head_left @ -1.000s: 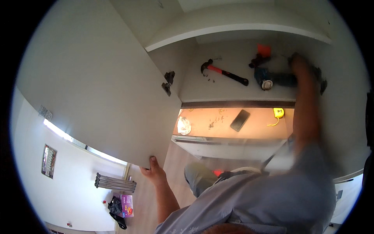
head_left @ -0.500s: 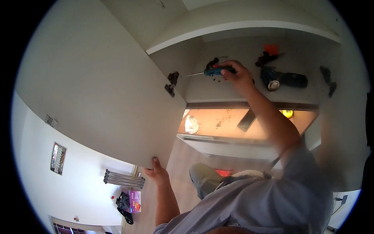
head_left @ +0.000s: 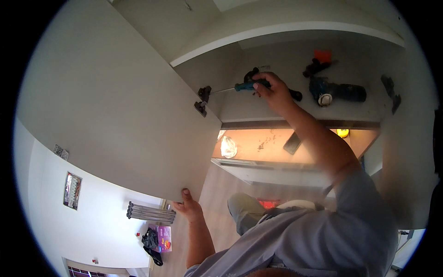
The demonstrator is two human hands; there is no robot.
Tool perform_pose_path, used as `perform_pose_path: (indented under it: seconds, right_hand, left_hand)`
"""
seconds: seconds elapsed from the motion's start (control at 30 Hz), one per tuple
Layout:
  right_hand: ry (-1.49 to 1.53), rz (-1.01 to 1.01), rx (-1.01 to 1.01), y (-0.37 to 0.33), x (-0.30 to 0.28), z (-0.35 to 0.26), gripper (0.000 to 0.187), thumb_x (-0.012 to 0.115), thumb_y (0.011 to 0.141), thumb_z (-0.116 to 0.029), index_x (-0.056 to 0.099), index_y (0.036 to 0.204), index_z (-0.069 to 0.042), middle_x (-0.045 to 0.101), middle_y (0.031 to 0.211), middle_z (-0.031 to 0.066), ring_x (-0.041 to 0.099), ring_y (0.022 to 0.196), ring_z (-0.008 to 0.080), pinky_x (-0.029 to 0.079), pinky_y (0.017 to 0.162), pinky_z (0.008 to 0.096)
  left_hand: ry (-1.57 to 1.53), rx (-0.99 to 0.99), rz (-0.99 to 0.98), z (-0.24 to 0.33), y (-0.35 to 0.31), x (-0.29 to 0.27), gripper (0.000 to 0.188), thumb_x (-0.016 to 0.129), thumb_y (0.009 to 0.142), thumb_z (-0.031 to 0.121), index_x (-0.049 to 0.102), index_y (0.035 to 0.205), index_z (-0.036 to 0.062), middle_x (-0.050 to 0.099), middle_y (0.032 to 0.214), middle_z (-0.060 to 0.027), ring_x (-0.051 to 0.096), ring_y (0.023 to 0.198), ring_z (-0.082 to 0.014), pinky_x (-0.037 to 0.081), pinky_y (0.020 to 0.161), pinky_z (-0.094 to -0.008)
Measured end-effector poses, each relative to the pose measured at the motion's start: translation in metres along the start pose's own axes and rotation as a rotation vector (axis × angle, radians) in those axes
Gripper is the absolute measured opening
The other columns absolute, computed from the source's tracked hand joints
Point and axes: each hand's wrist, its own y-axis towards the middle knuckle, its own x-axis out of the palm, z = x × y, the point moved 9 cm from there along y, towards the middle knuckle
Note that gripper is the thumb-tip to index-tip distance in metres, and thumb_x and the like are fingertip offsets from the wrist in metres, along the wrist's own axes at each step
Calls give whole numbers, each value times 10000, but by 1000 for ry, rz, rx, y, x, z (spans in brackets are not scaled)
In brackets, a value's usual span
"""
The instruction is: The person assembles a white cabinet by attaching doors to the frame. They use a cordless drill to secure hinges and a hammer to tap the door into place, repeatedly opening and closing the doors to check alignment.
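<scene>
My right hand [head_left: 275,92] grips a screwdriver [head_left: 244,86] by its teal and dark handle. The thin shaft points left, its tip at a dark metal hinge [head_left: 203,94] between the cabinet's side wall and a large pale door [head_left: 120,111]. Whether the tip sits in a screw is too small to tell. With the thumb on the near face, my left hand [head_left: 188,207] holds the door by its lower edge; its other fingers are mostly hidden behind the panel. On the shelf just behind the screwdriver lies a dark curved tool [head_left: 251,74], partly covered by my right hand.
A teal and black power tool [head_left: 339,91] lies on the shelf by an orange-red item [head_left: 322,56]. Another hinge [head_left: 391,94] is on the right wall. Below, a lit wooden surface [head_left: 249,147] bears a clear plastic bag [head_left: 228,147], small scattered bits and a yellow round object [head_left: 342,133].
My right hand and the screwdriver have moved slightly left, bringing the tip up to the hinge. My left hand keeps its hold on the door, and the view has shifted a little.
</scene>
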Motion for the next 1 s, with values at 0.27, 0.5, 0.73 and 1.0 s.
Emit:
perform_pose_path:
  seconds: [0.27, 0.5, 0.73, 1.0]
  right_hand:
    - [32, 12, 28, 0, 0, -3, 208, 676, 987, -85, 638, 1185, -35, 646, 1107, 114, 690, 854, 171, 576, 775, 331]
    - [-208, -25, -366, 0, 2, -34, 210, 701, 966, -96, 629, 1149, -25, 635, 1134, 139, 694, 857, 196, 584, 808, 361]
    - [-163, -33, 43, 7, 0, -24, 196, 644, 1029, -226, 658, 1112, -49, 683, 871, 104, 681, 736, 183, 551, 672, 370]
    - [-359, -41, 213, 18, -7, -21, 343, 619, 1043, -374, 666, 1103, -40, 682, 795, 95, 655, 627, 190, 522, 581, 361]
  left_hand:
    - [-30, -4, -32, 5, 1, 9, 542, 780, 915, 316, 574, 1261, -47, 635, 1230, -131, 628, 1094, -234, 526, 943, -364]
    - [-84, -83, 19, -17, 2, -9, 637, 804, 875, 192, 504, 1382, -50, 606, 1314, -155, 615, 1174, -300, 523, 1044, -433]
    - [-70, -60, 46, -13, -3, -11, 555, 799, 898, 224, 534, 1308, -40, 618, 1262, -138, 619, 1122, -258, 516, 1005, -398]
    - [-86, -37, -5, -3, 0, 0, 503, 778, 904, 230, 560, 1274, -32, 629, 1229, -115, 617, 1100, -225, 505, 973, -369]
